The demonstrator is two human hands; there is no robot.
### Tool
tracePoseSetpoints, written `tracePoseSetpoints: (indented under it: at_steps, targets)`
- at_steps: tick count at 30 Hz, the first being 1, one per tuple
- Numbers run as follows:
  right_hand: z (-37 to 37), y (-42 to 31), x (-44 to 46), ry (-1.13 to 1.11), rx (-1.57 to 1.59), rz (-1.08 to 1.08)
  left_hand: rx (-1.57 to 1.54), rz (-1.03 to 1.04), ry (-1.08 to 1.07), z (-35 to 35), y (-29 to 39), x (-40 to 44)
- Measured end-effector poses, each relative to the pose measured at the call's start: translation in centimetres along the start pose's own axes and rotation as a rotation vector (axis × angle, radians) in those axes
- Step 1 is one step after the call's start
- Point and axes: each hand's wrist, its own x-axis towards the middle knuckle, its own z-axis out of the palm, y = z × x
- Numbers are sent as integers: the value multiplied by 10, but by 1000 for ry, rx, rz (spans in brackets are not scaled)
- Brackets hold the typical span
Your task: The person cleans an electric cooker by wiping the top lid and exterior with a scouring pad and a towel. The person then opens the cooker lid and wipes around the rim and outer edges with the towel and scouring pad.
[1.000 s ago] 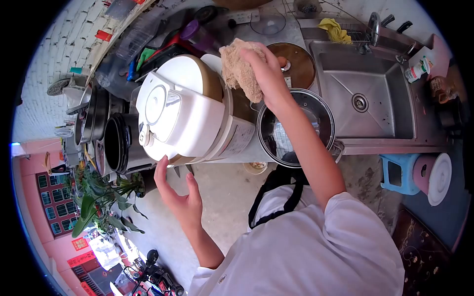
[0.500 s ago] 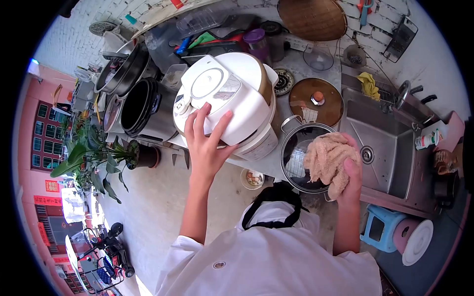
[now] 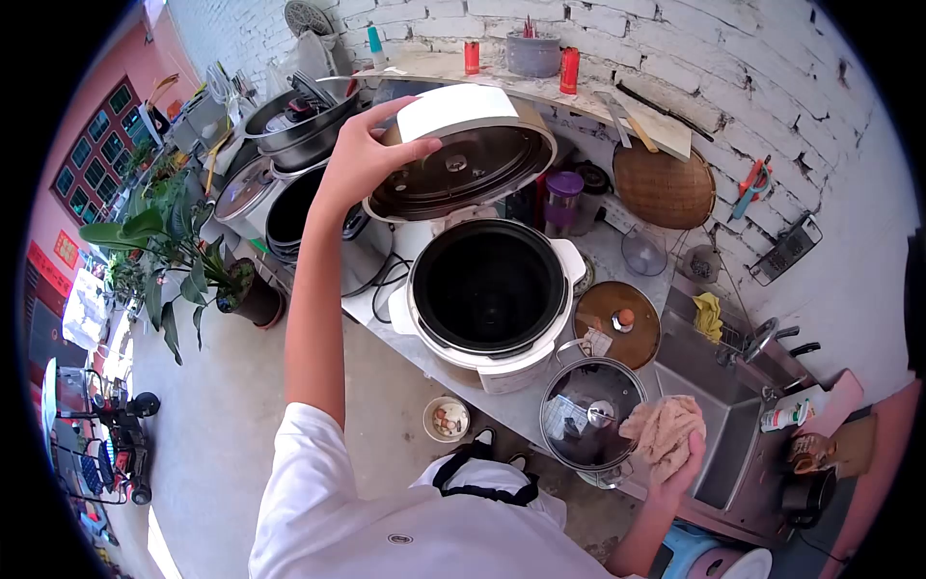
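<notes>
A white rice cooker point(image 3: 522, 375) stands on the counter with its lid point(image 3: 461, 164) raised on the back hinge. Its dark inner pot point(image 3: 487, 289) looks bare inside. My left hand point(image 3: 368, 150) grips the lid's front edge, thumb on one side and fingers on the other. In my right hand point(image 3: 687, 473) is a bunched beige cloth point(image 3: 666, 429), held at the right of a pot with a glass lid point(image 3: 590, 396). That lid has a metal knob, and the pot stands to the right of the cooker.
Behind the glass-lidded pot lies a brown glass lid point(image 3: 617, 323) with an orange knob. A steel sink point(image 3: 719, 425) is to the right. Left of the cooker stand another open pot point(image 3: 289, 217) and a potted plant point(image 3: 253, 299). A bucket point(image 3: 447, 420) sits on the floor.
The rice cooker's lid has swung from down to up, with my left hand rising on it. My right hand still holds the cloth. The camera view has shifted.
</notes>
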Motion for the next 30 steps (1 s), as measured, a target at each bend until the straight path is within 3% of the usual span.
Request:
tracePoseSetpoints:
  at_steps: [3,6,11,15,17,20,22,25,27,30]
  targets:
    - [-5,-5,0,115,41,-42,9,65,30,-16,-21,40]
    - [0,-15,-2,276,89,-89,-72,-26,-18,-26,-36,67]
    - [-3,-22,-8,310,116,-76,-126,-164,-85,-34,-56,102]
    - [12,-22,-8,413,145,-73,91,-136,-151,-43,-59,112]
    - [17,-17,-9,373,147,-67,110,-116,-180,-43,-56,109]
    - [24,-7,-9,287,159,-44,256,-42,-48,-41,-58,101]
    - [34,-3,-12,247,182,16,475,203,225,-35,-55,82]
    - [36,13,-14,115,138,28,505,375,448,-19,-29,5]
    - [45,19,-13,-26,26,-2,309,343,463,9,-32,-66]
    - [71,20,-17,-127,-11,25,78,116,234,51,-52,-162]
